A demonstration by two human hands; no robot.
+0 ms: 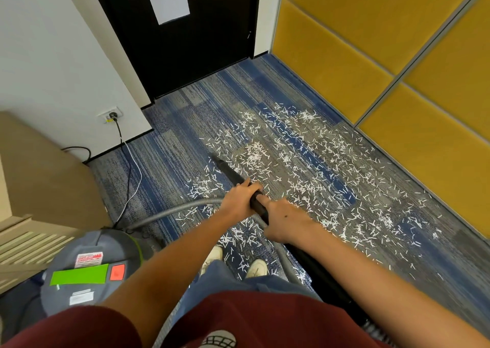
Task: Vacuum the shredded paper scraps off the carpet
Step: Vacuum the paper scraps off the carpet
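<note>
Grey vac canister [90,265] low left, hose [169,213] curving to the black wand [228,170]; L hand [240,198] reaches fwd, grip wrapped over the wand, R hand [285,221] just behind, grip clamped round its rear. Wand tip seems to touch the blue-grey carpet [185,125] at the left edge of the paper scraps [305,167], which spread right toward yellow wall panels [397,56].

Both bare arms reach forward and down, drawing together in the middle of the view. The left hand [242,198] sits farther forward, its fingers curled over the black wand [228,171] from the left side. The right hand [282,221] grips the same wand just behind it, back of the hand turned up, and the two hands lie close together
</note>
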